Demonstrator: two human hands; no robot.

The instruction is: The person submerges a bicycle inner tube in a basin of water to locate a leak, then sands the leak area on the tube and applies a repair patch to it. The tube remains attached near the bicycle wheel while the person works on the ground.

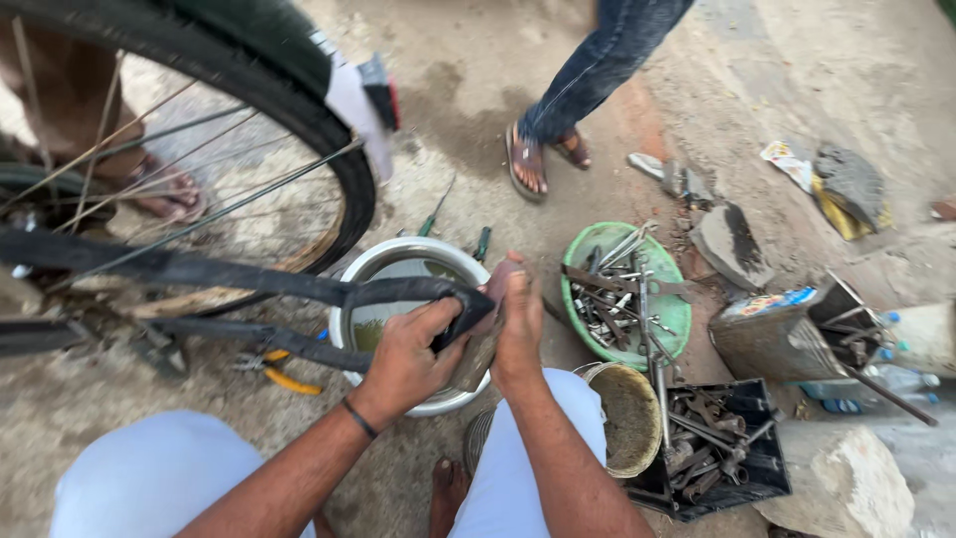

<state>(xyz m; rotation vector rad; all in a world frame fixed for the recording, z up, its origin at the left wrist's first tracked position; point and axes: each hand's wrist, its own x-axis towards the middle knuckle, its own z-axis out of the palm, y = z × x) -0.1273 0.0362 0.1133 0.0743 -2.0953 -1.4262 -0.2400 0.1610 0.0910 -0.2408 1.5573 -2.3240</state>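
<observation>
dirt ground point(468, 90), metal basin point(383, 261), green bowl point(675, 329)

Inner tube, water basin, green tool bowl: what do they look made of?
Inner tube: matte black rubber, limp and folded in both hands. Water basin: likely steel or aluminium, with a shiny grey rim. Green tool bowl: probably plastic, with a uniform dull green wall.

Roadside bicycle repair spot: wheel point(199, 149), tool-filled basin point(622, 294).

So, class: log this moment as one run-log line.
left hand: grips black inner tube | right hand: pinches tube's fold | under: metal basin of water | right: green bowl of tools
</observation>
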